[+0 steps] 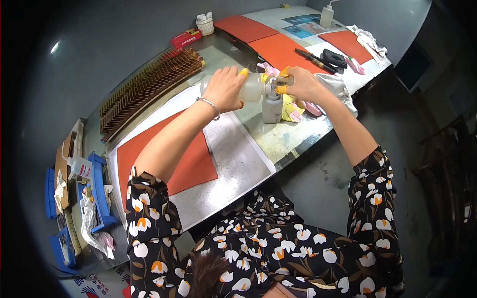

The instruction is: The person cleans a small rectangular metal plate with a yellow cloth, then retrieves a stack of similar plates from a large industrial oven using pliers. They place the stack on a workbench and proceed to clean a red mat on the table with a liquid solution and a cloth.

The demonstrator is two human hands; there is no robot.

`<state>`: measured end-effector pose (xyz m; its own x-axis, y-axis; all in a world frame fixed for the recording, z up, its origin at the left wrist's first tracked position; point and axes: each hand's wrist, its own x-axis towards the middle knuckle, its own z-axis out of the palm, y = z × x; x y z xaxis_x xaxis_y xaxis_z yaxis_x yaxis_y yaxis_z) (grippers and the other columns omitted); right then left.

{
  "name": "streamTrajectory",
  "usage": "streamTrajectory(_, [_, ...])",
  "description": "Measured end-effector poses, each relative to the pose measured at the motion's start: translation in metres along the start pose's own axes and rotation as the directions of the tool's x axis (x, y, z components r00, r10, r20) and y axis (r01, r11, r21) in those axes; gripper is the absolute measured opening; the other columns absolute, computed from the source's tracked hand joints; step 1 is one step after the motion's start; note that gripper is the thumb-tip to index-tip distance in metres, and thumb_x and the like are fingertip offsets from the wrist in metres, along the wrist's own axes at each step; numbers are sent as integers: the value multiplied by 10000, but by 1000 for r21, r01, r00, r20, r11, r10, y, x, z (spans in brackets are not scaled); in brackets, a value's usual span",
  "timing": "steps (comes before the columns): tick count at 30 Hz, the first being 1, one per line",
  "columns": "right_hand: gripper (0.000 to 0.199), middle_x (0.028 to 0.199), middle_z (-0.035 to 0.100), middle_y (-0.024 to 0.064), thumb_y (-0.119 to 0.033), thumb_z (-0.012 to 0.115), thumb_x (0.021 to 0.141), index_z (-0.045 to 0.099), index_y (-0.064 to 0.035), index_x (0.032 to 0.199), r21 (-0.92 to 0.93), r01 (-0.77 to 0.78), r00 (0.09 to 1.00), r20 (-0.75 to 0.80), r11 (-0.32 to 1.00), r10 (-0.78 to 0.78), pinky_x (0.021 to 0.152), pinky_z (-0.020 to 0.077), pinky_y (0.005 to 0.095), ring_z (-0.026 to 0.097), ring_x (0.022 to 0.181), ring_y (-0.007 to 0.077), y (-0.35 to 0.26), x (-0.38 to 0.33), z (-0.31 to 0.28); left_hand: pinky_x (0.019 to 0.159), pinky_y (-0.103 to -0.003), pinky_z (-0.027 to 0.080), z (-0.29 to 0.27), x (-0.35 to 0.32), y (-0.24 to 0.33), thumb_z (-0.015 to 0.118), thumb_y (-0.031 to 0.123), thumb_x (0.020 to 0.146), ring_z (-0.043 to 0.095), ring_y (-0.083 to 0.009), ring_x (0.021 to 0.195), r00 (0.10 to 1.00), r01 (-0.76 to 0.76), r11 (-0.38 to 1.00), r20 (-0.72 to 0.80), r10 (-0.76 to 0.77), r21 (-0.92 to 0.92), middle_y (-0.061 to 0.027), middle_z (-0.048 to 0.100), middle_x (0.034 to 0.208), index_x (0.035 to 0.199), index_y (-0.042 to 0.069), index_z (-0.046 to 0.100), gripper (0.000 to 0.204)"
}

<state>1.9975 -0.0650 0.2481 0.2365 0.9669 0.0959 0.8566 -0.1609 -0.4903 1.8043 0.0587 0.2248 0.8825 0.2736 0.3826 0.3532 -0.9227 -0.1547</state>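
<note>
My left hand (224, 92) is closed round a translucent plastic bottle (252, 88), tipped onto its side with its mouth end toward the right. That end meets the top of a small greyish-white bottle (272, 110) standing upright on the table. At the top of the small bottle, my right hand (304, 85) has its thumb and finger closed on a part that looks like its lid; the exact grip is partly hidden. Yellow finger covers sit on fingertips of both hands. Beside the small bottle lie crumpled yellow and pink cloths (292, 110).
A long rack of thin upright slats (149, 94) stands left of my hands. An orange mat on white paper (243, 144) lies nearer me. Black-handled tools (315, 60), a black pouch (334, 58) and a squeeze bottle (327, 16) are farther right. Blue trays (102, 193) stand at left.
</note>
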Motion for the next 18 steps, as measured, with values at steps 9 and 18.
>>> streamTrajectory(9, [459,839,617,195,-312,683,682,601,32,975,12,8,1000,3,1000,-8,705,453,363,604,783,289,4,1,2,783,-350,417,-1,0,-1,710,193,528,502,-275,887,999,13,1000,43,-14,16,-129,504,912,1139,17,491,673])
streamTrajectory(18, [480,1008,578,204,-198,694,674,552,15,1081,53,88,996,7,995,-88,797,440,366,569,927,313,2,-4,12,827,-360,444,22,-12,-5,744,304,544,544,-312,960,951,298,890,185,-247,-344,-191,549,1007,1115,-24,479,710])
